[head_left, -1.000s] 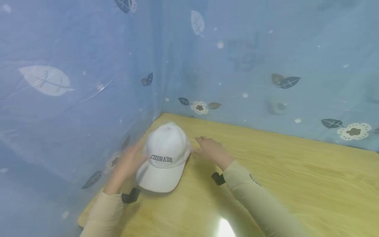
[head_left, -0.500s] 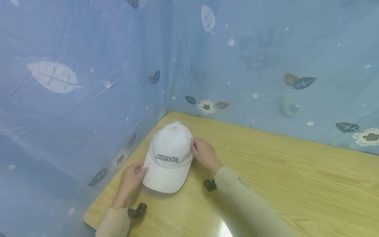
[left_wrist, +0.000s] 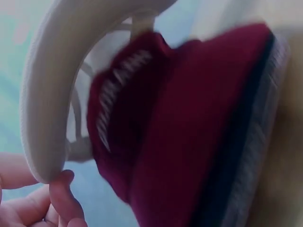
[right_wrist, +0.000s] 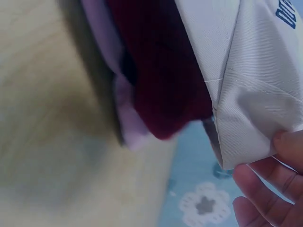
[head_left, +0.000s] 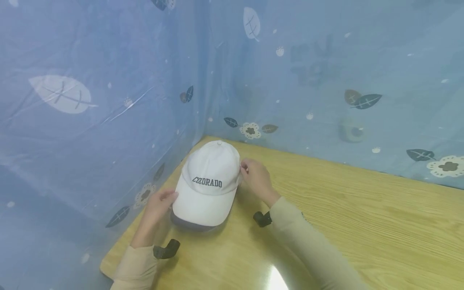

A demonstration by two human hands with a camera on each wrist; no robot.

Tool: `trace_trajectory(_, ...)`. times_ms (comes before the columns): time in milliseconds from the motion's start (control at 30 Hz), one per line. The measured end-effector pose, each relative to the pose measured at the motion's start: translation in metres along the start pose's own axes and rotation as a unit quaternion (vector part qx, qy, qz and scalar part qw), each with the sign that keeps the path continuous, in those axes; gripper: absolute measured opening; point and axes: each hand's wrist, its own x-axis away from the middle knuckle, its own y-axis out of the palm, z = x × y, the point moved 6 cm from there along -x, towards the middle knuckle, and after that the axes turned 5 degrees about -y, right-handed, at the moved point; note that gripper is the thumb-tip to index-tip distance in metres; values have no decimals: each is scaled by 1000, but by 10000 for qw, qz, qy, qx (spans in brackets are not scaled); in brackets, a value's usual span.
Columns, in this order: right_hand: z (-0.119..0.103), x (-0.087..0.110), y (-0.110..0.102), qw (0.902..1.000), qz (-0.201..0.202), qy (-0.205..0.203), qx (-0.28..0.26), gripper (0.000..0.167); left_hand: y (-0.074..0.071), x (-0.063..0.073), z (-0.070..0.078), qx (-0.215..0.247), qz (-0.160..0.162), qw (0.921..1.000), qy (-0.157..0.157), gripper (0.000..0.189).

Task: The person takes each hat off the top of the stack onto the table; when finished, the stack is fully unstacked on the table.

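Note:
A white baseball cap (head_left: pixel 210 167) with "COLORADO" lettering is held tilted over a stack of other caps. My left hand (head_left: pixel 158 205) pinches the side edge of its brim. On the other side, my right hand (head_left: pixel 258 179) pinches the lower edge of the crown. In the left wrist view, a gap separates the white cap from a maroon cap (left_wrist: pixel 189 118) with pale lettering. Under that lies a dark navy brim (left_wrist: pixel 236 142), with a greyish one (left_wrist: pixel 259 142) beneath. The right wrist view shows a pale pinkish cap (right_wrist: pixel 127 113) below the maroon one.
The caps stand on a light wood-grain table (head_left: pixel 355 217) near its far left corner. A blue patterned curtain (head_left: pixel 297 80) hangs close along the left and back edges. Black camera mounts (head_left: pixel 167 249) sit at both wrists.
Both hands moved in and took hold of the white cap, the left at the brim, the right at the crown edge. The cap has risen slightly, and a dark brim now shows beneath it.

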Motion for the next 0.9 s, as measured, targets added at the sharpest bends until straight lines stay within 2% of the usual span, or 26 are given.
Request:
trace_trajectory(167, 8, -2, -35, 9993, 305, -9, 192, 10, 13, -1, 29, 348, -98, 9991, 222, 43)
trace_trajectory(300, 23, 3, -71, 9978, 528, 121, 388, 11, 42, -1, 54, 869, -195, 9943, 585, 34)
trace_trajectory(400, 38, 10, -99, 9967, 607, 278, 468, 15, 74, 0, 72, 1304, -406, 9877, 759, 29)
trace_trajectory(533, 63, 30, -139, 9934, 790, 399, 728, 15, 126, 1, 92, 1547, -985, 9794, 845, 31)
trace_trajectory(733, 100, 74, -189, 9859, 984, 581, 1225, 13, 203, 9, 112, 1261, -1936, 9682, 958, 33)
trace_trajectory(900, 136, 112, -203, 9803, 1022, 1063, 1313, 14, 257, 12, 115, 760, -2530, 9590, 1027, 30)
